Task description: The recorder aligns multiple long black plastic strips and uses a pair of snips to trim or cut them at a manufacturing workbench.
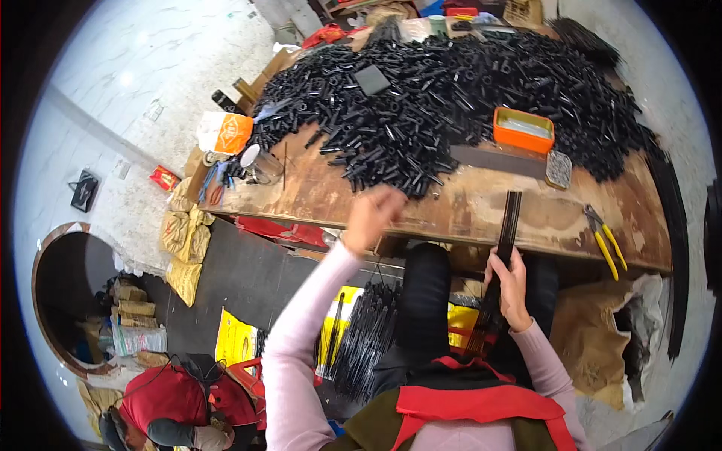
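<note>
My left hand (372,216) is at the near edge of a wide heap of small black tube-like pieces (421,113) on a wooden table. Its fingers are curled together at the loose pieces; whatever they hold is too small and smeared to make out. Over my lap, my right hand (508,286) grips a bundle of thin black rods (511,225) standing up past the table's front edge. The bundle's lower end runs down between my legs. A small tin of tiny metal parts (558,170) lies beyond the rods.
Yellow-handled pliers (606,240) lie at the right. An orange box (524,131) and a flat grey bar (496,161) border the heap. A clear jar (262,164) stands at the left. More black rods (366,338) lie below. Another person (188,398) is at lower left.
</note>
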A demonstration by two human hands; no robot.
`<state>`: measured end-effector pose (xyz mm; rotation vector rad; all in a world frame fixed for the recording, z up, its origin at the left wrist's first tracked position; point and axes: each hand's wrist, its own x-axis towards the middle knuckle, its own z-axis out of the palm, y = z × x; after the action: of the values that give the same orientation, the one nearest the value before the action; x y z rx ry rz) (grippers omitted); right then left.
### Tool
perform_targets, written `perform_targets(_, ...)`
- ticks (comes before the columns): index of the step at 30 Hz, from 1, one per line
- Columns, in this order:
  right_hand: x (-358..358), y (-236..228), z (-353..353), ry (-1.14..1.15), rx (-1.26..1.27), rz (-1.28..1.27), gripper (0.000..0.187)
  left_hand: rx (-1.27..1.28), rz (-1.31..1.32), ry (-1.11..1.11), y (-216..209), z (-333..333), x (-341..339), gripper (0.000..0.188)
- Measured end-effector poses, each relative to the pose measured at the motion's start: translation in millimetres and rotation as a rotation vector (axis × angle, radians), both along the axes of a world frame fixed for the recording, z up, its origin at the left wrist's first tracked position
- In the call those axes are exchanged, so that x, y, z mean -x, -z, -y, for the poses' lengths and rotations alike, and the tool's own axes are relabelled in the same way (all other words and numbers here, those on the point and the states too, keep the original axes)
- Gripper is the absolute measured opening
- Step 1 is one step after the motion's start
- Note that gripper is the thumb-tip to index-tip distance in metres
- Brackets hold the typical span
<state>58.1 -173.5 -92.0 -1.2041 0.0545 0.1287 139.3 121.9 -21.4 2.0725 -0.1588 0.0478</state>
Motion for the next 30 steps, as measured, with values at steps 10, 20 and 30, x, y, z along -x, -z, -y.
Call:
perform_targets(10,-7,18,-17,-0.026,-0.045,0.020,0.008,-0.693,0.298,-0.589,-10,-85,-210,0.042)
perform_targets(20,-13,19,-9,-0.022,-0.064,-0.042,0.010,0.546,-0.253,-0.132,-83,-45,-88,0.027)
perform_targets(30,-7,13,-11,-0.018,-0.053,-0.054,0.011,-0.356,0.345,0.037,-4,28,-28,0.010)
